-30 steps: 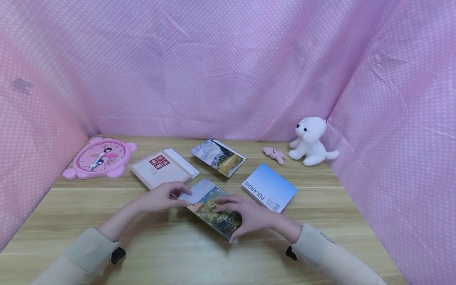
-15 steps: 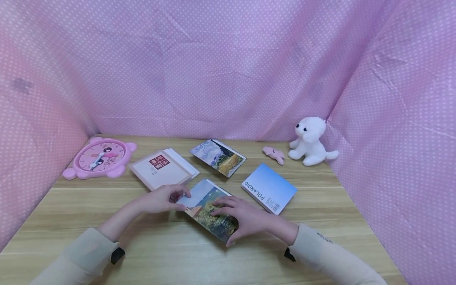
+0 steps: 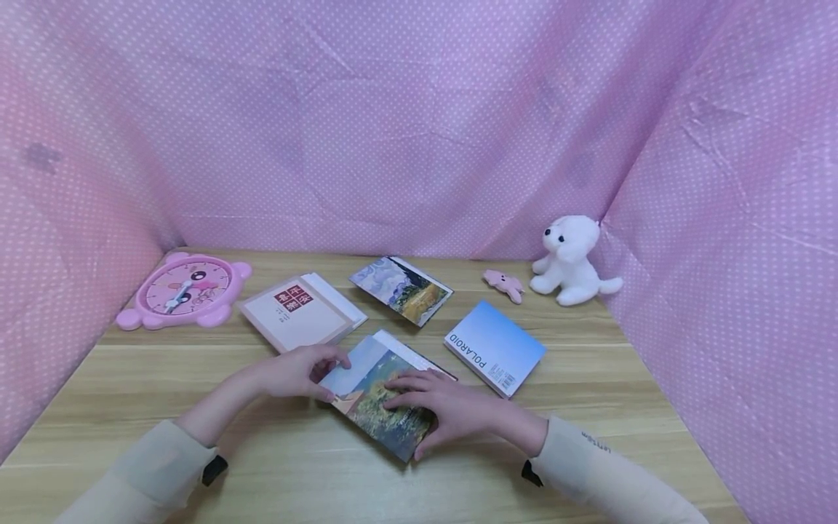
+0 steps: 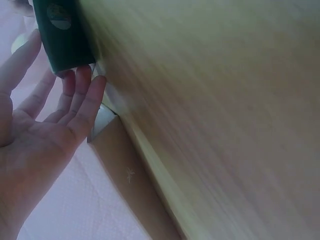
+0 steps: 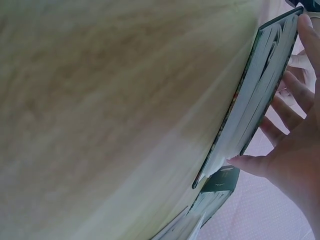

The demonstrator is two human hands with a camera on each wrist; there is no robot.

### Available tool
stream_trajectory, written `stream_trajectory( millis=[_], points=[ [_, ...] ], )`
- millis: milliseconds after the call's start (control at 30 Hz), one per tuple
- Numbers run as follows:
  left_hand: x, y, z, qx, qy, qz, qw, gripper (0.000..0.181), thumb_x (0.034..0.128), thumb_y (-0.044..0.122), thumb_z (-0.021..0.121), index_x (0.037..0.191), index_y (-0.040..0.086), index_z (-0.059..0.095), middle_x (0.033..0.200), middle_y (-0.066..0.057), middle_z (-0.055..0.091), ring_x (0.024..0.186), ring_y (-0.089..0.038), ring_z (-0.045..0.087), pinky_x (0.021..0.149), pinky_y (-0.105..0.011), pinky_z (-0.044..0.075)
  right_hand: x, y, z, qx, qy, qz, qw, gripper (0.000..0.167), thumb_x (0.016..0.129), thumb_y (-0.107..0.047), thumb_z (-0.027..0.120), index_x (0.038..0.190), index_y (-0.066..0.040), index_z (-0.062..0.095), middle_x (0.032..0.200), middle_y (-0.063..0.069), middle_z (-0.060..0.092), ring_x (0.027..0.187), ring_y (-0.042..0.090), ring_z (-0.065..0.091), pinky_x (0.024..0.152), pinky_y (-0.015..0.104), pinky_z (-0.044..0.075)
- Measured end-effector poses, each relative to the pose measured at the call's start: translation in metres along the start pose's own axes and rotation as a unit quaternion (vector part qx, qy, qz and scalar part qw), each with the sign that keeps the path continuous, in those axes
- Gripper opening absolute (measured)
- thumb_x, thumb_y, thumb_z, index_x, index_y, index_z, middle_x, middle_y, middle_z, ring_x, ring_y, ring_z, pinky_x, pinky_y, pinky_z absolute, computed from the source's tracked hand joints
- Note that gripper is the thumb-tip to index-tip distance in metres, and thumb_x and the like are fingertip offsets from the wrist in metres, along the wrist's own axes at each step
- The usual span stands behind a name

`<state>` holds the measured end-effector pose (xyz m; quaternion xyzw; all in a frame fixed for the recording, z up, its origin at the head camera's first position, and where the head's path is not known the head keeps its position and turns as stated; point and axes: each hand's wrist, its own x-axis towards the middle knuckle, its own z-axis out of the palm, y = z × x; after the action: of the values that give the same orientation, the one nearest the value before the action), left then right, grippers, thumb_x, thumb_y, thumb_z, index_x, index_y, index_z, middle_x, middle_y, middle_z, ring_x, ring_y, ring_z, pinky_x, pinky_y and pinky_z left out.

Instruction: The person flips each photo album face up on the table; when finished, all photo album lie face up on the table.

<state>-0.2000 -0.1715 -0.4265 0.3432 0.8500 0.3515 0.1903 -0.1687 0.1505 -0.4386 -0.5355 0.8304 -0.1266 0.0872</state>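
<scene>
A book (image 3: 382,407) with a landscape painting on its cover lies at the front middle of the table. Its dark green spine (image 4: 62,35) faces left. My left hand (image 3: 297,372) grips the spine end, thumb at the near side, fingertips at the far side. In the head view my right hand (image 3: 452,404) spans the cover with spread fingers, its thumb on the near right corner. The page edges (image 5: 260,95) show in the right wrist view beneath my palm. A white strip of pages is visible along the book's far side.
A beige book (image 3: 301,309) sits behind my left hand. A second painted book (image 3: 401,290) is farther back. To the right lies a blue POLAROID book (image 3: 495,346). Around them are a pink toy clock (image 3: 186,291), a small pink toy (image 3: 503,284) and a white plush dog (image 3: 569,258).
The painted cover has shifted toward me and slightly left with both hands on it. More of the white pages now shows along its far side.
</scene>
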Motion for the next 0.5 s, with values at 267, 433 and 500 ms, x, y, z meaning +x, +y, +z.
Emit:
stream_trajectory(
  millis=[267,433,500],
  points=[
    [0.001,0.008,-0.003,0.032,0.019,-0.008,0.9993,0.054,0.0804,0.028,0.074,0.126,0.007,0.054,0.119,-0.01,0.06,0.106,-0.025,0.058,0.092,-0.045,0.048,-0.005,0.0,-0.011,0.048,0.024,-0.001,0.9986,0.076,0.075,-0.051,0.073,0.14,-0.022,0.046,0.152,0.002,0.031,0.14,0.021,0.028,0.112,0.042,0.03],
    [0.004,0.019,-0.007,0.021,0.038,-0.007,0.999,0.056,0.0838,0.022,0.071,0.132,0.003,0.049,0.128,-0.01,0.057,0.11,-0.027,0.057,0.094,-0.044,0.049,-0.014,0.002,-0.026,0.047,0.046,0.02,0.9977,0.077,0.075,-0.044,0.076,0.14,-0.017,0.045,0.151,0.008,0.032,0.139,0.026,0.029,0.111,0.046,0.032],
    [0.007,0.025,-0.008,0.016,0.044,-0.007,0.9989,0.055,0.085,0.02,0.07,0.133,0.004,0.048,0.129,-0.008,0.056,0.112,-0.026,0.056,0.095,-0.043,0.049,-0.018,0.004,-0.033,0.045,0.059,0.025,0.9969,0.076,0.074,-0.041,0.078,0.139,-0.016,0.046,0.151,0.009,0.032,0.139,0.027,0.03,0.109,0.048,0.033]
  ],
)
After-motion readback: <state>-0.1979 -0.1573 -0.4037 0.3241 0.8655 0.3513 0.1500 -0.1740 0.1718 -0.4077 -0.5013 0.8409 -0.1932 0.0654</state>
